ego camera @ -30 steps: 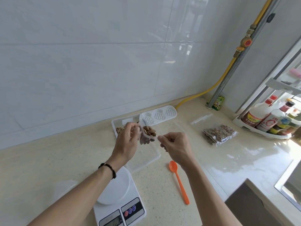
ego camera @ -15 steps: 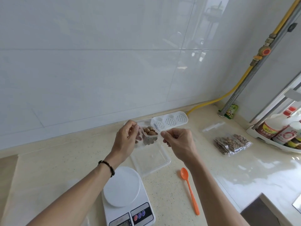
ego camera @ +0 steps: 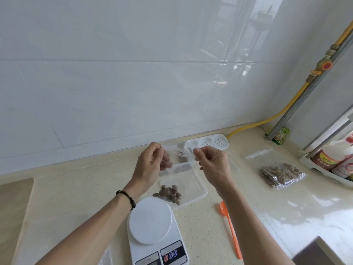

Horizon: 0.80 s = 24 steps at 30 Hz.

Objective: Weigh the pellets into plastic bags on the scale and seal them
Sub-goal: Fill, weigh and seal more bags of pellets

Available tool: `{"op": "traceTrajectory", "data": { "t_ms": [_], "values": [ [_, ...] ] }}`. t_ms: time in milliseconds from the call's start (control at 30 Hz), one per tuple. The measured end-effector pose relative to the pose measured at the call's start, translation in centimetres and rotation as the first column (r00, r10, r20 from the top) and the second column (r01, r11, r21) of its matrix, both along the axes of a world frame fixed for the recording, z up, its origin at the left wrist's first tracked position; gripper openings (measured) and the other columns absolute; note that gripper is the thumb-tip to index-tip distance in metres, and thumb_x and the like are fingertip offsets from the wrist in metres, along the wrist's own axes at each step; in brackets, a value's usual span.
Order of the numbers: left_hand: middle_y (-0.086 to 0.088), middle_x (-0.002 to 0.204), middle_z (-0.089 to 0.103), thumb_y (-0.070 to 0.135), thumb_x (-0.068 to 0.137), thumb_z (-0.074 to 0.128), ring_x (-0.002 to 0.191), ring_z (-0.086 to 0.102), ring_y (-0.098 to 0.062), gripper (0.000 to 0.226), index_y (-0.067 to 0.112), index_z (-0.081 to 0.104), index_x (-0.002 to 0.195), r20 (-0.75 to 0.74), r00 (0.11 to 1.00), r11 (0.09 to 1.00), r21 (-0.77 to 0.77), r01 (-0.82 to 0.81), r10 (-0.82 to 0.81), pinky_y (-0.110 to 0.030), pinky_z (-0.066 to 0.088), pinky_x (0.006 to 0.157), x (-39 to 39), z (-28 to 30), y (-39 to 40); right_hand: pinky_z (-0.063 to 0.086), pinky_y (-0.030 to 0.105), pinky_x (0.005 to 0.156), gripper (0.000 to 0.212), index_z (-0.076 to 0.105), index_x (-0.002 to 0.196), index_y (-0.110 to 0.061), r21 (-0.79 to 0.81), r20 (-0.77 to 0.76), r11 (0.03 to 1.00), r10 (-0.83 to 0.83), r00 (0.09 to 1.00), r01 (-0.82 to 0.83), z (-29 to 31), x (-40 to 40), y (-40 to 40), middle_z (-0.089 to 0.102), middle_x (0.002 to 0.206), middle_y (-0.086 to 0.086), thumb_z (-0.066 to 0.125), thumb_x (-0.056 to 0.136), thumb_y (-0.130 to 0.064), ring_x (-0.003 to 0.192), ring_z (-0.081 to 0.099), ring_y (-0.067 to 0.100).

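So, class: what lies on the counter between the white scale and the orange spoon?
Nothing: in the head view, bare counter separates the scale from the spoon.

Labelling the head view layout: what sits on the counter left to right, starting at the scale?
Kitchen scale → orange spoon → sealed bags of pellets → sauce bottles at the right edge. The tray and the bag held in the hands overlap the scale's span, so they are omitted.

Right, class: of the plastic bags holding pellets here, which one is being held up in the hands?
The clear bag pinched at its top between the left hand and right hand, above the tray. The other filled bags lie on the counter at right.
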<state>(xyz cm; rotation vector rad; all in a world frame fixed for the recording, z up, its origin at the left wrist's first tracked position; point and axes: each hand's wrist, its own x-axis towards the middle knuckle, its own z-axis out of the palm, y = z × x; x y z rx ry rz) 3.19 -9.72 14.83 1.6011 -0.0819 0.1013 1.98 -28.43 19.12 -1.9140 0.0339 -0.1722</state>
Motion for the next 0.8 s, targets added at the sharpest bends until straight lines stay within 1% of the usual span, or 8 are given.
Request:
{"op": "traceTrajectory", "data": {
  "t_ms": [133, 233, 333, 433, 500, 633, 700, 800],
  "values": [
    [-0.014, 0.075, 0.067, 0.017, 0.102, 0.045, 0.069, 0.070, -0.033, 0.018, 0.011, 0.053, 0.087, 0.008, 0.999, 0.999, 0.009, 0.032, -0.032, -0.038, 0.054, 0.064, -0.1, -0.4, 0.0, 0.051, 0.032, 0.061, 0.012, 0.066, 0.085, -0.028, -0.057, -0.081, 0.981, 0.180, 0.980, -0.185, -0.4, -0.3, 0.3, 0.066, 0.078, 0.002, 0.078, 0.082, -0.029, 0.068, 0.055, 0.007],
    [-0.014, 0.077, 0.066, 0.019, 0.101, 0.048, 0.069, 0.069, -0.032, 0.016, 0.007, 0.054, 0.092, -0.014, 0.999, 0.999, 0.014, 0.046, -0.046, -0.033, 0.056, 0.063, -0.4, -0.4, 0.2, 0.048, 0.033, 0.060, 0.011, 0.070, 0.078, -0.015, -0.098, -0.109, 0.977, 0.177, 0.978, -0.188, -1.5, -0.1, 0.8, 0.066, 0.070, 0.006, 0.073, 0.088, -0.020, 0.061, 0.054, 0.010],
    [-0.003, 0.077, 0.067, 0.029, 0.097, 0.053, 0.070, 0.069, -0.022, 0.020, 0.010, 0.059, 0.094, -0.109, 0.985, 0.985, 0.094, 0.143, -0.133, -0.026, 0.053, 0.064, -0.6, -0.9, 1.4, 0.051, 0.026, 0.061, 0.009, 0.071, 0.087, -0.009, 0.058, -0.129, 0.986, 0.161, 0.978, -0.155, -2.5, -0.3, 1.2, 0.072, 0.074, 0.004, 0.065, 0.093, -0.013, 0.060, 0.057, 0.011],
    [-0.002, 0.083, 0.068, 0.037, 0.095, 0.056, 0.074, 0.066, -0.014, 0.020, 0.018, 0.063, 0.094, -0.297, 0.925, 0.886, 0.324, 0.331, -0.237, -0.034, 0.054, 0.075, -0.8, -3.5, 3.6, 0.050, 0.024, 0.060, 0.012, 0.068, 0.093, -0.003, 0.252, -0.172, 0.966, 0.110, 0.979, -0.064, -3.9, -0.6, 0.9, 0.072, 0.078, 0.008, 0.062, 0.096, -0.013, 0.060, 0.056, 0.014],
    [0.001, 0.082, 0.068, 0.030, 0.094, 0.059, 0.074, 0.064, -0.012, 0.012, 0.021, 0.064, 0.090, -0.355, 0.910, 0.834, 0.420, 0.359, -0.213, -0.040, 0.054, 0.080, -1.0, -5.6, 4.9, 0.051, 0.028, 0.062, 0.012, 0.068, 0.094, -0.004, 0.294, -0.254, 0.955, 0.047, 0.966, 0.031, -5.4, -0.7, 0.6, 0.071, 0.080, 0.012, 0.062, 0.096, -0.015, 0.060, 0.056, 0.016],
    [0.001, 0.078, 0.070, 0.031, 0.089, 0.066, 0.070, 0.064, -0.009, 0.007, 0.025, 0.063, 0.087, -0.374, 0.920, 0.823, 0.480, 0.303, -0.120, -0.027, 0.053, 0.069, -1.7, -7.8, 5.8, 0.054, 0.031, 0.063, 0.010, 0.069, 0.092, -0.001, 0.202, -0.460, 0.964, -0.064, 0.885, 0.175, -8.8, -1.7, 0.1, 0.069, 0.079, 0.014, 0.061, 0.093, -0.007, 0.057, 0.062, 0.018],
    [0.002, 0.077, 0.070, 0.031, 0.086, 0.070, 0.069, 0.063, -0.006, 0.011, 0.023, 0.062, 0.087, -0.357, 0.931, 0.808, 0.526, 0.267, -0.075, -0.015, 0.046, 0.062, -2.0, -8.6, 5.5, 0.055, 0.030, 0.064, 0.011, 0.068, 0.092, 0.000, 0.122, -0.531, 0.977, -0.083, 0.843, 0.173, -10.3, -2.5, -0.2, 0.069, 0.080, 0.013, 0.058, 0.092, -0.005, 0.061, 0.064, 0.017],
    [0.006, 0.078, 0.067, 0.031, 0.083, 0.073, 0.070, 0.061, -0.005, 0.014, 0.022, 0.062, 0.085, -0.313, 0.950, 0.774, 0.601, 0.200, -0.002, -0.014, 0.044, 0.060, -2.5, -9.9, 5.0, 0.057, 0.033, 0.072, 0.011, 0.069, 0.089, -0.003, -0.007, -0.579, 0.993, -0.099, 0.809, 0.117, -12.2, -3.6, -0.6, 0.069, 0.081, 0.014, 0.058, 0.092, -0.004, 0.066, 0.062, 0.016]
  ]
}}
